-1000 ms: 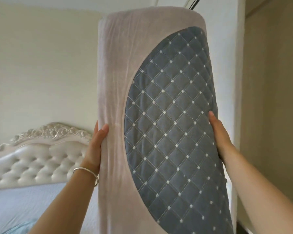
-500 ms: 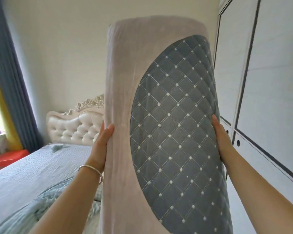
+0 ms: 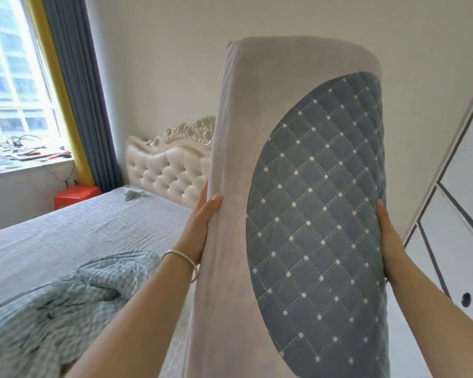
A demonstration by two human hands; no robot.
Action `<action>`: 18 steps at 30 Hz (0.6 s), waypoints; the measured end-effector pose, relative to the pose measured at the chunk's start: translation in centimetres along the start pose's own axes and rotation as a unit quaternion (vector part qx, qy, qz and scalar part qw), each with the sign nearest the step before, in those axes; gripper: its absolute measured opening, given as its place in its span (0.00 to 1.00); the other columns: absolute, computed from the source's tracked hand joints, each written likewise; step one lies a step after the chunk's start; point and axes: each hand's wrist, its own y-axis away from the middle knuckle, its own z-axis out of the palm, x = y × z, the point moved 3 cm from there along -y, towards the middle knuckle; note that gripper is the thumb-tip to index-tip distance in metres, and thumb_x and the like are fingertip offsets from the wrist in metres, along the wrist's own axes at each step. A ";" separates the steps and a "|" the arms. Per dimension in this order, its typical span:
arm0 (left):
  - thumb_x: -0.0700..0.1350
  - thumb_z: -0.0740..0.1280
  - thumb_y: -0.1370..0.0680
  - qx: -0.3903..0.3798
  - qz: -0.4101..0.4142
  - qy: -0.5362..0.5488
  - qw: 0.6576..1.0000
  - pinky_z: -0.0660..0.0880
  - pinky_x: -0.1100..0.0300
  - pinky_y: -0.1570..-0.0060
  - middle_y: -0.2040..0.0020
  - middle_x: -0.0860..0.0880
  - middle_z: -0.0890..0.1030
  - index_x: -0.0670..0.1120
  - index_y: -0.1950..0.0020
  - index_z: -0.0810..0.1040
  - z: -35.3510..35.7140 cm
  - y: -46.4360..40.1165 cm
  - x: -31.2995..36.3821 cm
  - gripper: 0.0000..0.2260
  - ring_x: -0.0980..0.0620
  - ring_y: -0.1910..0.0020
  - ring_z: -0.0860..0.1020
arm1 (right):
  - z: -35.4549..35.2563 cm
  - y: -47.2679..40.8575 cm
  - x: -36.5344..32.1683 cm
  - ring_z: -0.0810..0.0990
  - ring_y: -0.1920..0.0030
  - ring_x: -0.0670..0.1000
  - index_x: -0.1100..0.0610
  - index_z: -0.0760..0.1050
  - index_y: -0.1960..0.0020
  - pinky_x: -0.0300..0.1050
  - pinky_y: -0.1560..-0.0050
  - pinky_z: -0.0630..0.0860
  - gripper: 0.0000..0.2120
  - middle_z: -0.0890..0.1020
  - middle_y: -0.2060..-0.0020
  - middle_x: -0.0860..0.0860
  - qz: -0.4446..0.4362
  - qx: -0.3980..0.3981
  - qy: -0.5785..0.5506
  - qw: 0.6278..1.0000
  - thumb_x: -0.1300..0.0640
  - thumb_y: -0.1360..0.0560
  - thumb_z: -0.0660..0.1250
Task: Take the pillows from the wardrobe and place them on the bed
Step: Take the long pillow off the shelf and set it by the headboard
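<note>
I hold a long pillow (image 3: 292,203) upright in front of me; it is pale pink-grey with a quilted blue-grey oval panel. My left hand (image 3: 202,227), with a silver bangle on the wrist, presses its left side. My right hand (image 3: 388,241) presses its right edge. The bed (image 3: 74,233) with a light grey cover lies to the left, below the pillow. The white wardrobe (image 3: 459,208) with black trim stands at the right edge, its doors shut.
A rumpled pale green checked blanket (image 3: 55,309) lies on the near part of the bed. A cream tufted headboard (image 3: 170,170) stands at the far end. A red stool (image 3: 75,196), blue and yellow curtains and a window with a cluttered sill are at the left.
The view has swung left from the wardrobe toward the bed and window. The pillow stays upright between both hands, now further right in view.
</note>
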 end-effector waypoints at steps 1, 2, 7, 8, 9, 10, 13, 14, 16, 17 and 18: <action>0.54 0.62 0.24 0.008 -0.003 -0.002 1.000 0.78 0.54 0.58 0.40 0.44 0.78 0.60 0.31 0.67 0.0 -1.5 -1.0 0.20 0.49 0.53 0.81 | 0.2 -1.9 0.4 0.76 0.44 0.55 0.47 0.71 0.41 0.53 0.35 0.68 0.24 0.77 0.43 0.52 0.004 -0.004 0.003 1.000 0.32 0.26 0.53; 0.54 0.62 0.23 0.012 -0.004 -0.003 1.000 0.78 0.53 0.57 0.38 0.43 0.77 0.60 0.31 0.67 -0.1 -2.7 -1.8 0.20 0.48 0.52 0.81 | 0.4 -3.4 0.7 0.75 0.45 0.55 0.47 0.70 0.41 0.51 0.37 0.68 0.21 0.77 0.44 0.51 0.005 -0.010 0.002 1.000 0.35 0.24 0.53; 0.54 0.61 0.22 0.047 -0.029 0.004 0.998 0.79 0.56 0.60 0.40 0.43 0.77 0.57 0.29 0.66 -1.5 -10.2 -6.8 0.21 0.50 0.56 0.82 | 3.4 -13.2 2.6 0.75 0.43 0.53 0.46 0.68 0.34 0.48 0.39 0.67 0.35 0.76 0.43 0.50 0.001 -0.041 0.011 0.999 0.27 0.34 0.55; 0.55 0.61 0.22 0.055 -0.037 0.008 0.998 0.79 0.57 0.61 0.42 0.44 0.78 0.56 0.28 0.66 -2.0 -11.8 -7.9 0.21 0.51 0.57 0.82 | 4.1 -15.5 3.2 0.75 0.45 0.53 0.48 0.69 0.34 0.47 0.41 0.67 0.31 0.76 0.44 0.50 0.005 -0.041 0.005 0.999 0.30 0.30 0.54; 0.55 0.61 0.22 0.068 -0.048 0.015 0.996 0.79 0.58 0.62 0.45 0.45 0.80 0.54 0.29 0.66 -2.4 -13.3 -8.9 0.22 0.51 0.59 0.82 | 4.8 -17.8 3.9 0.77 0.48 0.53 0.49 0.70 0.35 0.47 0.43 0.68 0.28 0.77 0.45 0.50 0.011 -0.043 0.009 0.999 0.33 0.26 0.53; 0.55 0.61 0.22 0.081 -0.059 0.023 0.995 0.79 0.58 0.64 0.50 0.46 0.82 0.52 0.29 0.67 -3.0 -14.9 -9.9 0.22 0.51 0.61 0.83 | 5.7 -19.8 4.4 0.78 0.49 0.51 0.49 0.71 0.35 0.47 0.43 0.68 0.26 0.78 0.47 0.50 0.017 -0.050 0.019 0.998 0.34 0.25 0.53; 0.55 0.61 0.23 0.114 -0.093 0.031 0.989 0.79 0.59 0.67 0.61 0.48 0.84 0.45 0.31 0.70 -4.9 -20.2 -12.1 0.23 0.52 0.65 0.83 | 8.5 -26.8 5.7 0.77 0.43 0.54 0.47 0.73 0.39 0.49 0.38 0.69 0.24 0.80 0.47 0.49 0.016 -0.064 0.048 0.997 0.33 0.25 0.54; 0.56 0.62 0.23 0.124 -0.098 0.030 0.987 0.79 0.59 0.68 0.61 0.48 0.84 0.43 0.32 0.71 -5.6 -22.0 -12.6 0.24 0.52 0.66 0.83 | 9.6 -28.7 5.7 0.76 0.41 0.54 0.47 0.73 0.40 0.49 0.36 0.68 0.23 0.79 0.46 0.49 0.011 -0.069 0.051 0.996 0.34 0.25 0.54; 0.57 0.63 0.24 0.143 -0.093 0.031 0.985 0.78 0.60 0.69 0.61 0.47 0.82 0.41 0.31 0.69 -6.7 -25.5 -13.6 0.27 0.52 0.67 0.82 | 11.6 -32.7 5.6 0.74 0.40 0.50 0.50 0.71 0.36 0.36 0.43 0.66 0.22 0.76 0.46 0.47 -0.006 -0.073 0.070 0.995 0.39 0.22 0.53; 0.57 0.63 0.25 0.150 -0.095 0.030 0.984 0.78 0.60 0.70 0.61 0.47 0.82 0.40 0.30 0.68 -7.3 -27.1 -14.1 0.29 0.52 0.68 0.82 | 12.4 -34.3 5.5 0.72 0.43 0.48 0.52 0.70 0.35 0.31 0.50 0.64 0.21 0.74 0.46 0.47 -0.015 -0.069 0.081 0.994 0.42 0.20 0.52; 0.58 0.63 0.25 0.154 -0.101 0.028 0.982 0.78 0.60 0.70 0.62 0.47 0.82 0.39 0.30 0.68 -7.7 -28.5 -14.6 0.30 0.53 0.68 0.82 | 13.3 -35.7 5.6 0.71 0.44 0.47 0.53 0.70 0.34 0.30 0.52 0.63 0.21 0.74 0.46 0.48 -0.015 -0.076 0.088 0.993 0.43 0.20 0.52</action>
